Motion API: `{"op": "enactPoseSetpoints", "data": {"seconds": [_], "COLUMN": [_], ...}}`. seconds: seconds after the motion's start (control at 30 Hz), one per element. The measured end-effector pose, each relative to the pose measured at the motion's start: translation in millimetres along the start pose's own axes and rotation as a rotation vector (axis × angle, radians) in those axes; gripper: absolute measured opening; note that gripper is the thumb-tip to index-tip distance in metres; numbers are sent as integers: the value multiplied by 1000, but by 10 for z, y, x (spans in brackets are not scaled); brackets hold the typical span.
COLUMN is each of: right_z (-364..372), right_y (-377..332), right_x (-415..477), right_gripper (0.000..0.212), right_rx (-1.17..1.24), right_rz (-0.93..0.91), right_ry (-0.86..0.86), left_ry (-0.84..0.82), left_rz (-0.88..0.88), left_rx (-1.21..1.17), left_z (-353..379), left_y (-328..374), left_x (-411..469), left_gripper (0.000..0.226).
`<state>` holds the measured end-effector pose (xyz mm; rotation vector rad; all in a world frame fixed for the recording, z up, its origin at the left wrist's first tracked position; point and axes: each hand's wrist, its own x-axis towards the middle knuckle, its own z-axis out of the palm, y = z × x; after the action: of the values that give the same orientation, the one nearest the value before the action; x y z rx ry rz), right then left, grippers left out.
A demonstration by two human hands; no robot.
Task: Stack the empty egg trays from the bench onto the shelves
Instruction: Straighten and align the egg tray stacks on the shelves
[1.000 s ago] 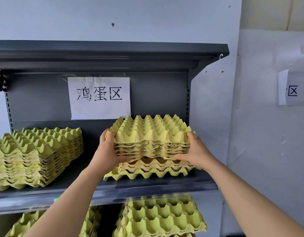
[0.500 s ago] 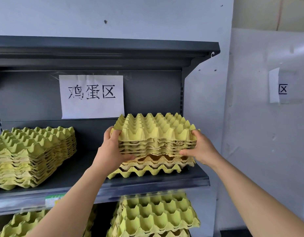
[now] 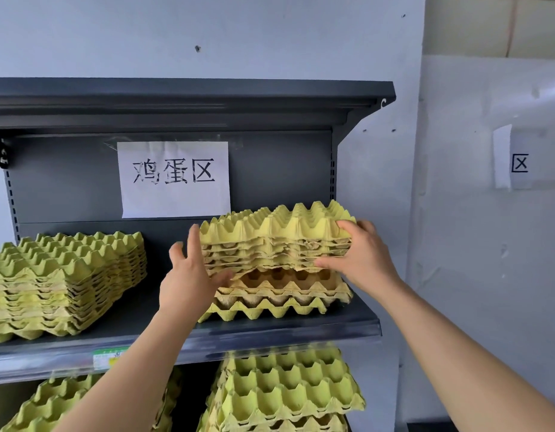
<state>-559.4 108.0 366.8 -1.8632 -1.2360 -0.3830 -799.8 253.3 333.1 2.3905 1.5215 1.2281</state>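
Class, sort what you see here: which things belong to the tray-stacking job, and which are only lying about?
Belongs to the job: upper tray bundle, gripped by the right hand; left hand, fingers spread, at its left end; lower trays under it; middle shelf; shelved tray stack at left; tray stacks below.
Just there: paper sign; wall notice at right; green shelf label.

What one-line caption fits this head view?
The right hand grips a bundle of egg trays above a short stack on the grey shelf; left hand open beside it.
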Motion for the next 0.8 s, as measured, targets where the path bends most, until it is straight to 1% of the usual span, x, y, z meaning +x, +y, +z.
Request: {"op": "enactPoseSetpoints", "data": {"seconds": [0.07,0.17,0.23,0.3,0.37,0.43,0.53,0.6,0.7,0.8], "right_z": [-42,-83,-104,-131,-161,-166,-101,-33,67,176], "right_y": [-93,-207,-268,-321,-375,-433,-516,-561,-617,-656], "right_x": [-51,-134,-176,-198,-214,-258,-387,-496,-638,-757], "right_gripper": [90,88,87,86,85,84,83,83,81,80], "right_rx": [-50,-92,-99,-84,-71,-86,-124,-150,-201,-269], "right_rz": [-16,-24,-21,-9,6,14,31,42,82,77], "right_ry": [9,30,67,118,158,175,167,157,135,118], "left_ry": [-23,-114,-122,-112,-103,-134,-245,-307,-363,-433], "left_rz": [-98,-167,-138,-64,-29,-40,-92,-89,-68,-95], "left_rx": [-60,-242,-356,-414,-447,-453,-440,-442,-476,-536], "left_z": [-10,-25,-77,-152,-236,-292,-346,-351,-320,-284], "left_y": [-26,-43,-5,91,202,273,298,272,233,247], "left_x": [-20,-9,-14,-34,-71,-108,-186,-242,-313,-382], "left_gripper": [101,87,88,100,109,113,110,109,110,112]}}
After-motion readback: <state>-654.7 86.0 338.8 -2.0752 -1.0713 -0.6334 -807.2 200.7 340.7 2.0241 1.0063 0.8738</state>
